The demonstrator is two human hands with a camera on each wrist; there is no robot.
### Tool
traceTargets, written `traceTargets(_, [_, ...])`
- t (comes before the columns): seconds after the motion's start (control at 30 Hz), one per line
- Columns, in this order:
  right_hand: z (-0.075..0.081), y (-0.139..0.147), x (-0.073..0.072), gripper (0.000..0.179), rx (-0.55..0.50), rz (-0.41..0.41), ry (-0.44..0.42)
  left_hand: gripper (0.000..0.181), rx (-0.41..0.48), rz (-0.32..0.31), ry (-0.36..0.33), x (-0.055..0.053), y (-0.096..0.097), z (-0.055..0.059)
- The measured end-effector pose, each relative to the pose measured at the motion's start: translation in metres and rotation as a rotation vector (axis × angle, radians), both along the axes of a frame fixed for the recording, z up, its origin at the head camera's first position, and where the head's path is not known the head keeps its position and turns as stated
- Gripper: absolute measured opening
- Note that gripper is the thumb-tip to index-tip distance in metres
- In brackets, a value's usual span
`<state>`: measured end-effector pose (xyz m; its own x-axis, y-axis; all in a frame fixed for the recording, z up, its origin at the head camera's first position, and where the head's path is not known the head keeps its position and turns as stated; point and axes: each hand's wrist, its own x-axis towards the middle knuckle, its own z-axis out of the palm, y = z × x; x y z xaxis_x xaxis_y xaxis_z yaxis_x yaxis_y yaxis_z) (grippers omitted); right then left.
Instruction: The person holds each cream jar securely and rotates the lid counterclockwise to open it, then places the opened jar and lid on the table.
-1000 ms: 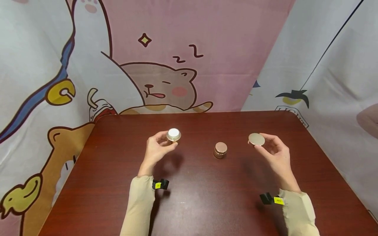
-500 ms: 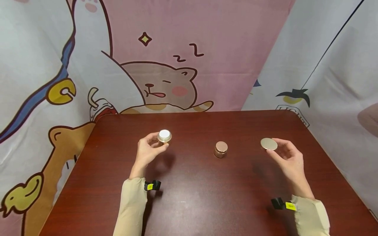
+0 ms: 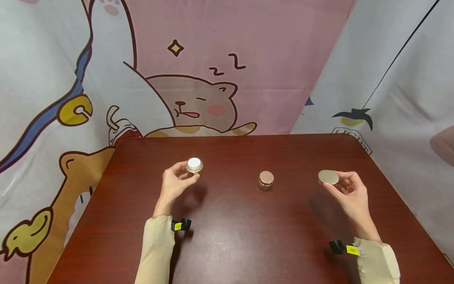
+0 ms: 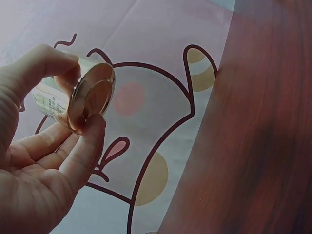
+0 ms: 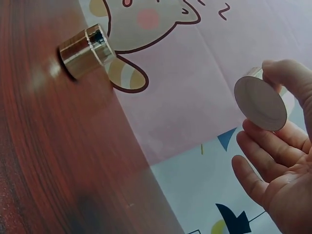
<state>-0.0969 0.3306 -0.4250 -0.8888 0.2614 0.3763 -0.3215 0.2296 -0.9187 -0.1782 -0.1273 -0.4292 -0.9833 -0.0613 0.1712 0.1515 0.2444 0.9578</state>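
Note:
In the head view, my left hand point(image 3: 172, 186) holds a small gold cosmetic jar point(image 3: 194, 165) above the table, its round white top facing up. Thumb and fingers pinch the jar's side in the left wrist view, where its shiny gold base point(image 4: 96, 100) shows. My right hand point(image 3: 354, 197) grips a round gold lid point(image 3: 328, 177) by its edge, raised over the table's right side. From the right wrist, the lid's pale underside point(image 5: 261, 103) is visible. A second gold jar point(image 3: 265, 180), with a flat rose-gold top, stands upright on the table between the hands.
The dark red-brown wooden table point(image 3: 241, 236) runs back to a cartoon-printed cloth point(image 3: 276, 59). Similar printed cloth hangs at both sides. A black wrist mount point(image 3: 181, 225) sits on the left cuff, another point(image 3: 342, 247) on the right.
Both hands have moved apart: the left with its jar leftward, the right with the lid rightward and slightly nearer. The standing jar has stayed in place.

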Motion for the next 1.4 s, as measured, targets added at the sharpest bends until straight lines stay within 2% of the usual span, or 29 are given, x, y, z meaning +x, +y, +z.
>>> traceTargets(0.13, [-0.002, -0.001, -0.002, 0.039, 0.14, -0.038, -0.038, 0.041, -0.001, 0.003, -0.012, 0.0, 0.0, -0.001])
traceTargets(0.23, [-0.003, -0.004, -0.003, 0.042, 0.233, -0.065, -0.062, 0.041, 0.002, 0.002, -0.02, 0.001, 0.001, -0.001])
traceTargets(0.4, [-0.006, -0.008, -0.006, 0.047, 0.295, -0.087, -0.076, 0.041, 0.025, 0.001, -0.031, 0.0, 0.002, -0.001])
traceTargets(0.83, [-0.009, -0.007, -0.009, 0.051, 0.356, -0.091, -0.071, 0.041, 0.03, -0.001, -0.034, 0.0, 0.001, -0.003])
traceTargets(1.13, [-0.008, -0.011, -0.012, 0.052, 0.421, -0.1, -0.021, 0.041, 0.007, 0.003, -0.028, -0.001, 0.0, -0.002])
traceTargets(1.4, [-0.008, -0.014, -0.012, 0.05, 0.421, -0.105, -0.034, 0.041, 0.012, 0.004, -0.039, 0.0, 0.0, -0.002])
